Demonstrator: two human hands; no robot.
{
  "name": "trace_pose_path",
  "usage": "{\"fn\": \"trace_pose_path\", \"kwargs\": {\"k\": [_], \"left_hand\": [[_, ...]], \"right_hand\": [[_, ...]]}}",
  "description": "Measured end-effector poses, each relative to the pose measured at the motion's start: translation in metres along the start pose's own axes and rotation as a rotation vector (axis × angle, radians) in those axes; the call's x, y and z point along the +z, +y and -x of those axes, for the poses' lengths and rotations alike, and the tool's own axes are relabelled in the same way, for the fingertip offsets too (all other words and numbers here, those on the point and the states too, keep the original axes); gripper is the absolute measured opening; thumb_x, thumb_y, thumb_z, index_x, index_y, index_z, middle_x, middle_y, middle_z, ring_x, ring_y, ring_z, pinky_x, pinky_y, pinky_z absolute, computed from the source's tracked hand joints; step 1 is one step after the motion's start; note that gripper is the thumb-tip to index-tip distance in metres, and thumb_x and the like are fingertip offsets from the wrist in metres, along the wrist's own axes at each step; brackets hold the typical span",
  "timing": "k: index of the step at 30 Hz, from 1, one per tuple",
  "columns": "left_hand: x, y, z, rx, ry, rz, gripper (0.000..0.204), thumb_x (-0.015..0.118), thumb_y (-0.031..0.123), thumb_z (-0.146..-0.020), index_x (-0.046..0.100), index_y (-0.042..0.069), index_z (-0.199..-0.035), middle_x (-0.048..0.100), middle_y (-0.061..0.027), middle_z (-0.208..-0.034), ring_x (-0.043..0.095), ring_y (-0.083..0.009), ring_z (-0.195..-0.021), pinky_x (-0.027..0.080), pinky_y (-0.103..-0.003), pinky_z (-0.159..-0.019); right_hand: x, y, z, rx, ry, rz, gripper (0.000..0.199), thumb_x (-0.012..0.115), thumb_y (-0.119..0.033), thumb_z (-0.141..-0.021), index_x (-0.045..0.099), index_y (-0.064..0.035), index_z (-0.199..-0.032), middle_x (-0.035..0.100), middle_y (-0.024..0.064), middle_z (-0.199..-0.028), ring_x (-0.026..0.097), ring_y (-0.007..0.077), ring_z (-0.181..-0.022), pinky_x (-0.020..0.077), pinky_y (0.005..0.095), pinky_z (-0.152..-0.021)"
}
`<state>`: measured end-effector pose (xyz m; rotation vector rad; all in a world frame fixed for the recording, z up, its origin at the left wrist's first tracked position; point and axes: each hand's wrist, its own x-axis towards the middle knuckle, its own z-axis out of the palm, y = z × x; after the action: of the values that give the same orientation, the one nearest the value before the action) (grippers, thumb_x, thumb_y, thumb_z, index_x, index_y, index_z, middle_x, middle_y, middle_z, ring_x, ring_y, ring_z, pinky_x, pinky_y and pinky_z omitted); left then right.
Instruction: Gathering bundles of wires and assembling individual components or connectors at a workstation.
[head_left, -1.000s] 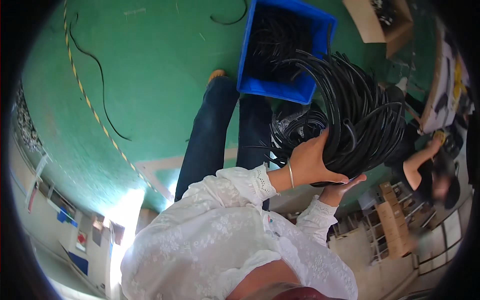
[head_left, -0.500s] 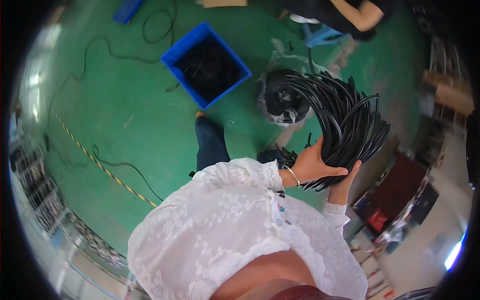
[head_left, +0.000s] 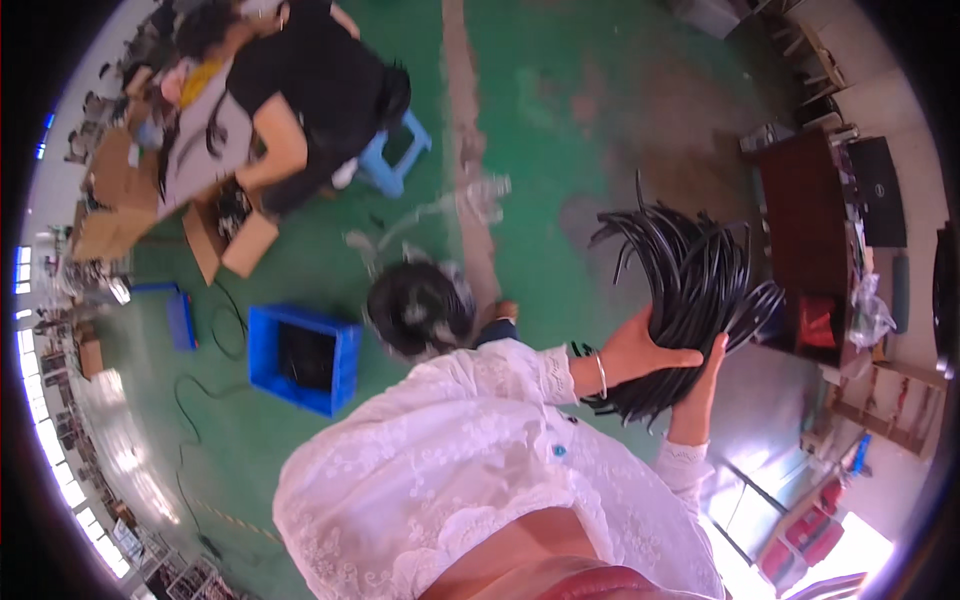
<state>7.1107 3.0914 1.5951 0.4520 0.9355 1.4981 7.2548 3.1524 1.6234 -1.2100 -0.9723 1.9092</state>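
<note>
A thick bundle of glossy black flexible tubes [head_left: 690, 270] is held in front of me on the right, its loose ends fanning out at the top and below my hands. My left hand [head_left: 645, 352] wraps round its near side, thumb stretched across the tubes. On the other side my right hand [head_left: 700, 390] clasps the bundle, its fingers partly hidden. A big black coil [head_left: 420, 305] in clear plastic wrap lies on the floor to the left. Beyond it stands a blue bin [head_left: 345, 365] with dark contents.
At upper left a person in black [head_left: 310, 90] bends near a blue stool [head_left: 395, 160] and a work table with open cardboard boxes [head_left: 245, 250]. A dark red desk [head_left: 800, 220] stands at right. A thin black cable [head_left: 180, 430] trails over the green floor [head_left: 560, 110].
My view has swung to the right, so the bin and coil now sit farther left, and the person and the desk show more fully. The bundle stays in both hands.
</note>
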Motion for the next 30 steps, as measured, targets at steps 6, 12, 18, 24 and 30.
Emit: {"fn": "trace_pose_path", "kwargs": {"k": [6,12,18,24,30], "left_hand": [[-0.034,0.09,-0.22,-0.041,0.001,-0.017,0.085,0.092,0.029,-0.073,0.05,-0.004,-0.139,0.062,-0.0138,-0.134,0.058,-0.0222,-0.126,0.044,-0.037,-0.111],[-0.115,0.271,-0.452,0.054,0.021,0.071,0.085,0.092,0.032,-0.073,0.052,-0.005,-0.137,0.065,-0.0135,-0.13,0.062,-0.0214,-0.12,0.048,-0.036,-0.106],[-0.255,0.372,-0.644,0.125,0.192,0.16,0.075,0.092,0.026,-0.074,0.058,-0.002,-0.134,0.068,-0.0102,-0.125,0.064,-0.0194,-0.115,0.05,-0.035,-0.103],[-0.47,0.549,-0.766,0.381,0.492,0.223,0.061,0.089,0.018,-0.079,0.061,-0.004,-0.128,0.07,-0.0104,-0.116,0.069,-0.0183,-0.101,0.056,-0.033,-0.09],[-0.703,0.702,-0.849,0.479,0.619,0.296,0.055,0.087,0.018,-0.081,0.063,-0.002,-0.127,0.073,-0.0098,-0.109,0.072,-0.0185,-0.092,0.06,-0.033,-0.082]], "right_hand": [[0.094,-0.096,-0.206,0.05,-0.146,-0.065,0.071,0.05,-0.054,-0.103,0.042,-0.0015,-0.151,0.053,0.0124,-0.147,0.056,0.0274,-0.129,0.0436,0.0399,-0.113],[0.241,-0.197,-0.459,0.093,-0.094,-0.069,0.068,0.052,-0.055,-0.102,0.052,-0.0028,-0.144,0.063,0.0113,-0.135,0.065,0.025,-0.116,0.0513,0.0376,-0.102],[0.408,-0.214,-0.694,0.204,-0.304,-0.072,0.063,0.053,-0.051,-0.103,0.054,-0.0007,-0.141,0.063,0.0121,-0.134,0.064,0.0231,-0.117,0.0502,0.0362,-0.103],[0.668,-0.176,-0.934,0.404,-0.677,0.093,0.061,0.057,-0.048,-0.102,0.056,0.0003,-0.139,0.066,0.0107,-0.128,0.065,0.0192,-0.113,0.0505,0.0324,-0.101],[0.945,-0.106,-1.104,0.577,-0.904,0.248,0.061,0.064,-0.055,-0.095,0.064,-0.0039,-0.127,0.072,0.011,-0.112,0.072,0.0203,-0.094,0.0591,0.0341,-0.084]]}}
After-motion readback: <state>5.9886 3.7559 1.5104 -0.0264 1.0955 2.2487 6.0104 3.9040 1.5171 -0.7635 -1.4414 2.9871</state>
